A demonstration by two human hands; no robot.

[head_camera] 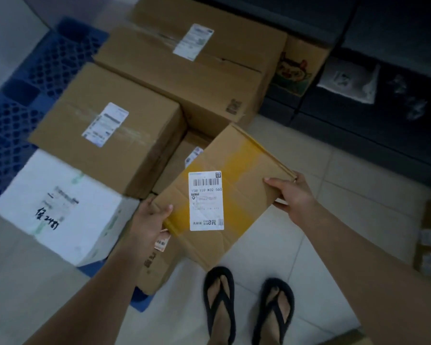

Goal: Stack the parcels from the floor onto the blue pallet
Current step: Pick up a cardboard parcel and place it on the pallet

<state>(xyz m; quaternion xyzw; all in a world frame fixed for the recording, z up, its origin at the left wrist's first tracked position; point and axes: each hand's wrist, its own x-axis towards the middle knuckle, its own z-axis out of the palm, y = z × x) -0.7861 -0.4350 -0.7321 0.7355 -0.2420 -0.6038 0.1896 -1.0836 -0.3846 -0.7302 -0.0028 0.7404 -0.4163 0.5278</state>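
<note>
The blue pallet [47, 61] lay bare only along its left side and far left corner. Its right part was crowded: a white box [60, 207] nearest, a brown carton [107, 130] behind it, a long carton [184, 70] beyond. Between them a low box [182, 158] sat in a sunken gap. Open tiled floor [334, 195] stretched to the right, bounded by dark shelving [383, 70]

Dim, flat indoor light with soft shadows, darkest over the black shelves [383, 70] far right; the far boxes and the white box [60, 207] at left are smeared by blur, the edges bowed by the wide lens.
</note>
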